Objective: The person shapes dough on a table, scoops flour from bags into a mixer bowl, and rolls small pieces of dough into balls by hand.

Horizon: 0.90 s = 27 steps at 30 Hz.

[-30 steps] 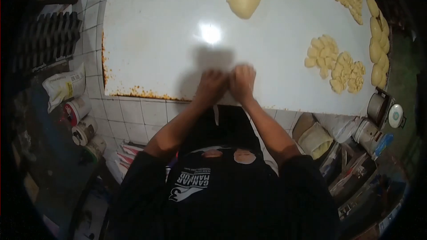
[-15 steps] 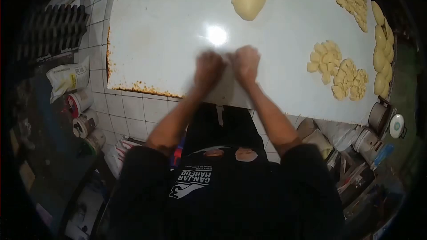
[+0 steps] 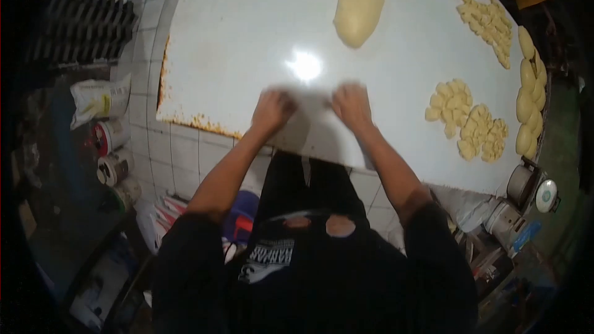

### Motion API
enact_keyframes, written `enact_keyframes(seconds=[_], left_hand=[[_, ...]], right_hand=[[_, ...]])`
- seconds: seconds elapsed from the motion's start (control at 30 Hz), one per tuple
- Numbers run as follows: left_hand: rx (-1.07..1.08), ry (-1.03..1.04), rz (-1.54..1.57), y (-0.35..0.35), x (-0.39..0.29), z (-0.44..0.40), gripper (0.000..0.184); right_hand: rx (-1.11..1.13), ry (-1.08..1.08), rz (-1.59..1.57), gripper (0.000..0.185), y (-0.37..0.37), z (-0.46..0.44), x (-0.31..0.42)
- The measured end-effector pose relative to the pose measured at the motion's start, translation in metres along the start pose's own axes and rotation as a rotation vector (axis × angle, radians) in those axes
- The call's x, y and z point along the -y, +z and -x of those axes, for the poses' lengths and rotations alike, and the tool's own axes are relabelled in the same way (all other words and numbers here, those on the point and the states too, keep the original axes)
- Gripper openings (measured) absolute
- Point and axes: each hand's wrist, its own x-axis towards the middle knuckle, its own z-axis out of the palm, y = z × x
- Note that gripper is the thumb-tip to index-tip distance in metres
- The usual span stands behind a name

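Observation:
Over the near part of the white table [image 3: 229, 55], my left hand [image 3: 274, 110] and my right hand [image 3: 352, 106] are held apart, one on each side of a shadow. Both have curled fingers, slightly blurred, and whatever may be inside them is hidden. Beyond my right hand lies a large smooth lump of pale yellow dough [image 3: 359, 11]. Off to the right are two clusters of small cut dough pieces [image 3: 450, 105] [image 3: 482, 133], touching each other.
More small dough pieces [image 3: 486, 21] spread at the far right. Plump dough rolls [image 3: 526, 93] line the table's right edge. Rust marks the left corner. Beside the table are a white sack [image 3: 102, 102], tubs [image 3: 116, 168], dark stacked racks [image 3: 86, 28] and a pot [image 3: 523, 184].
My hands were close together and are now farther apart. The camera view has shifted, so the table and dough appear lower in the picture.

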Motion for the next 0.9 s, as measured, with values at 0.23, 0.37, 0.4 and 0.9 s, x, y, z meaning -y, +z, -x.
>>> enact_keyframes(seconds=[0.23,0.37,0.4,0.9], left_hand=[[-0.198,0.063,0.136,-0.002,0.002,0.010,0.012],[-0.231,-0.101,0.138,0.024,-0.052,0.017,0.015],[-0.364,-0.150,0.176,0.022,-0.062,0.009,0.017],[-0.307,-0.274,0.063,0.007,-0.025,0.001,0.016]], right_hand=[[0.022,-0.112,-0.068,0.029,-0.001,0.019,0.003],[-0.106,0.057,-0.013,0.029,0.021,0.000,0.040],[-0.137,0.085,-0.068,0.028,0.026,0.010,0.046],[-0.189,0.159,-0.138,0.034,-0.022,-0.032,0.030]])
